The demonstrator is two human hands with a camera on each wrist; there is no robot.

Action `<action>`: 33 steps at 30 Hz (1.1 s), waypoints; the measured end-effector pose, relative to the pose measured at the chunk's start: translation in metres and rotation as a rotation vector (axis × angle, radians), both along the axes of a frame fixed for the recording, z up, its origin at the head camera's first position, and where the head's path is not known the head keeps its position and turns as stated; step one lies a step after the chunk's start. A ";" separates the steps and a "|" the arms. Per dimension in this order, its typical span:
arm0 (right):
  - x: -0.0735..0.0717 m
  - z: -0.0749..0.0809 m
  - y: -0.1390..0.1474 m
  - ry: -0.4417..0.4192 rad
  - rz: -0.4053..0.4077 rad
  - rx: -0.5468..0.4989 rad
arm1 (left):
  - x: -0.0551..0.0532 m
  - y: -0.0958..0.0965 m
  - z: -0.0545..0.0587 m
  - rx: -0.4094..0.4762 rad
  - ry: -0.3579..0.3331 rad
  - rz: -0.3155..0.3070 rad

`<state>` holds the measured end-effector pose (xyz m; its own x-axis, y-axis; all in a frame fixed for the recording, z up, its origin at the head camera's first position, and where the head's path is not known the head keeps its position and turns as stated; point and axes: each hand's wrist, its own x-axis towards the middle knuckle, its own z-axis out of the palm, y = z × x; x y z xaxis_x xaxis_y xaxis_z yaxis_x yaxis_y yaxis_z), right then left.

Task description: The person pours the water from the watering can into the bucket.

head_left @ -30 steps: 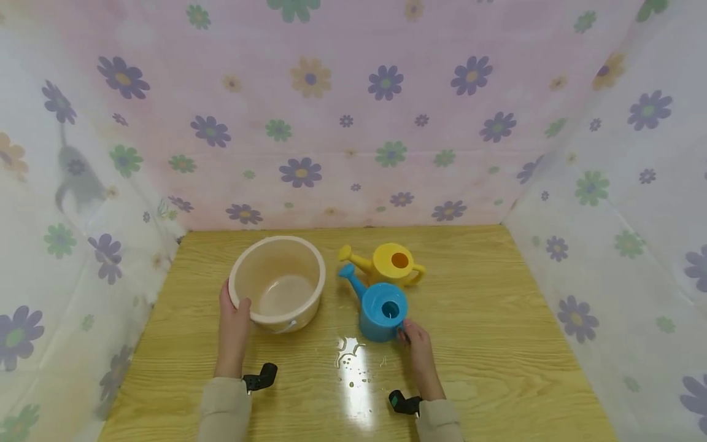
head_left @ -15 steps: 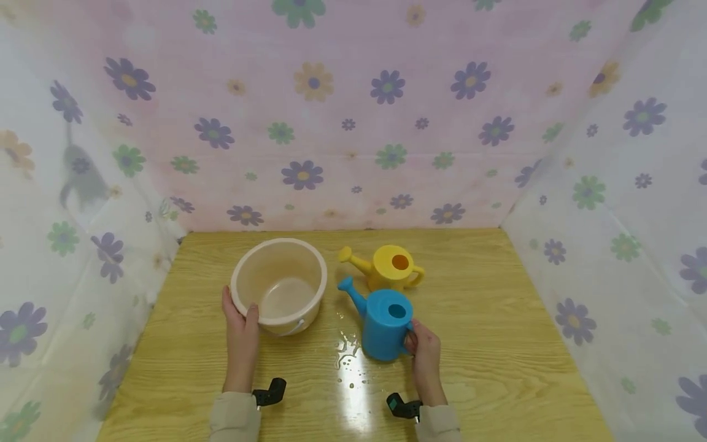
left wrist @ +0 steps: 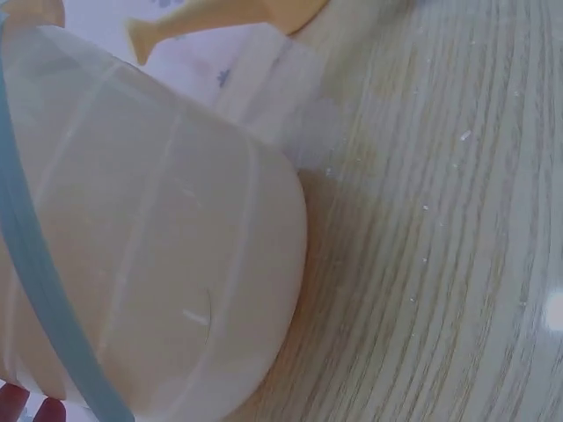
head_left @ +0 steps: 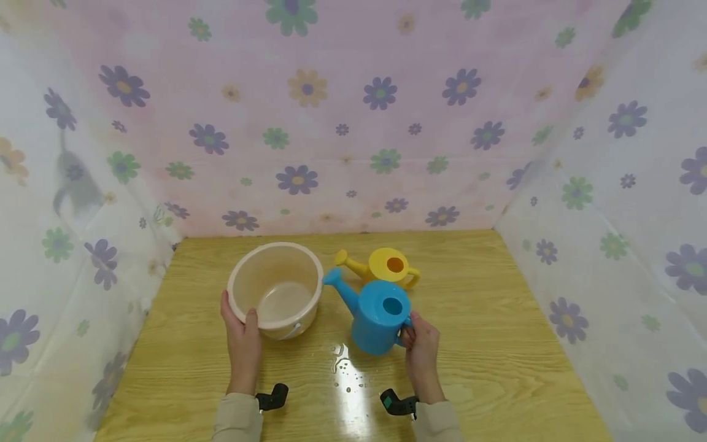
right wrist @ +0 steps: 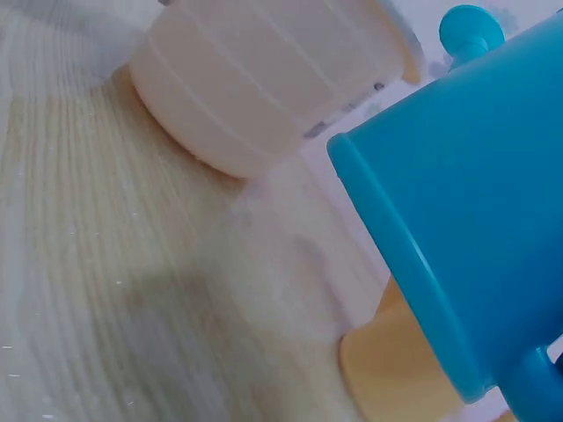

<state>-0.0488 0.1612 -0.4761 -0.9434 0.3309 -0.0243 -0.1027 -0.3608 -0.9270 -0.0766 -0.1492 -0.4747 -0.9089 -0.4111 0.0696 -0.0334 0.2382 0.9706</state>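
My left hand [head_left: 244, 356] grips the near-left rim of a beige bucket [head_left: 265, 270], thumb over the rim. The bucket stands upright on the table, its inside bare. My right hand [head_left: 423, 353] holds a blue watering can [head_left: 372, 328] by its handle, spout toward the bucket's right rim. In the right wrist view the blue can [right wrist: 466, 211] hangs above the table. Behind it stands a yellow watering can [head_left: 381, 264], partly hidden. The left wrist view shows the bucket wall [left wrist: 158, 229], its handle strap [left wrist: 40, 272] and a few fingertips [left wrist: 51, 411].
Water drops and a small puddle [head_left: 345, 368] lie on the wood-grain table [head_left: 486, 344] in front of the cans. Flower-patterned sheets [head_left: 353, 110] close off the back and both sides. A black wrist camera [head_left: 273, 398] sits at each cuff.
My right hand has raised the blue watering can off the table and moved it left, so its spout nears the bucket rim. The left hand keeps its grip on the bucket.
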 end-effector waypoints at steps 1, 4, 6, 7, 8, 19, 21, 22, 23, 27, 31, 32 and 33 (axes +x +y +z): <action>-0.002 0.002 -0.002 0.008 0.006 0.020 | 0.000 0.000 0.000 -0.003 -0.003 -0.001; -0.007 0.004 -0.006 -0.005 0.030 0.110 | 0.000 0.000 0.000 -0.005 -0.015 0.000; -0.010 0.005 -0.008 -0.032 0.037 0.170 | -0.001 0.002 0.000 -0.003 -0.014 0.001; -0.012 0.005 -0.008 -0.046 0.040 0.199 | -0.002 0.003 0.000 -0.002 -0.013 0.001; -0.013 0.005 -0.008 -0.056 0.041 0.222 | -0.003 0.003 0.000 0.001 -0.010 0.000; -0.013 0.046 -0.013 -0.021 0.091 0.554 | -0.007 0.001 -0.003 -0.134 0.009 0.083; -0.011 0.049 -0.017 -0.023 0.063 0.607 | -0.008 0.001 -0.004 -0.124 0.002 0.092; -0.010 0.047 -0.019 -0.031 0.049 0.619 | -0.008 0.001 -0.004 -0.114 -0.004 0.092; -0.010 0.044 -0.020 -0.038 0.037 0.623 | -0.008 0.002 -0.003 -0.107 -0.007 0.089; -0.009 0.029 -0.019 -0.083 -0.006 0.596 | -0.011 0.003 -0.002 -0.086 -0.018 0.080; -0.008 0.023 -0.018 -0.085 -0.063 0.598 | -0.010 0.003 -0.002 -0.072 -0.022 0.083; -0.007 0.024 -0.018 -0.081 -0.076 0.610 | -0.010 0.004 -0.003 -0.068 -0.024 0.086; -0.006 0.024 -0.018 -0.070 -0.086 0.616 | -0.009 0.004 -0.003 -0.070 -0.024 0.091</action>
<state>-0.0546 0.1432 -0.4522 -0.9159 0.3781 0.1348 -0.0395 0.2493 -0.9676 -0.0853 -0.1454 -0.4775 -0.8699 -0.4866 0.0801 -0.0807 0.3006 0.9503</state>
